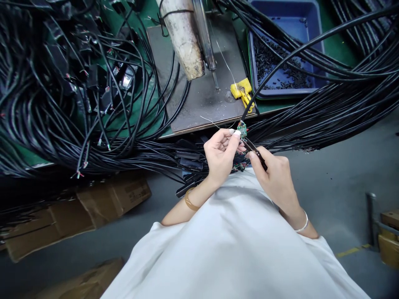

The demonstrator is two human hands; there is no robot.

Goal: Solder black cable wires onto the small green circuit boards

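Note:
Between the thumb and fingers of my left hand (pixel 222 153) a small green circuit board (pixel 242 129) is pinched, with a black cable (pixel 264 81) running up and right from it. My right hand (pixel 276 172) is closed around dark tweezers (pixel 257 153), whose tips reach the lower edge of the board. A thin strand of solder wire (pixel 209 120) shows just above my left hand. Above the board, a yellow clip (pixel 242 92) rests on the grey work plate (pixel 199 110). Below my fingers, more small boards (pixel 240 167) are partly hidden among cables.
A soldering iron (pixel 207 37) points down over the plate beside a stained, pale tube (pixel 185 41). At the upper right, a blue tray (pixel 288 93) holds small black pieces. Bundled black cables (pixel 28 104) cover the left bench and its front edge. Cardboard boxes (pixel 115 195) stand below.

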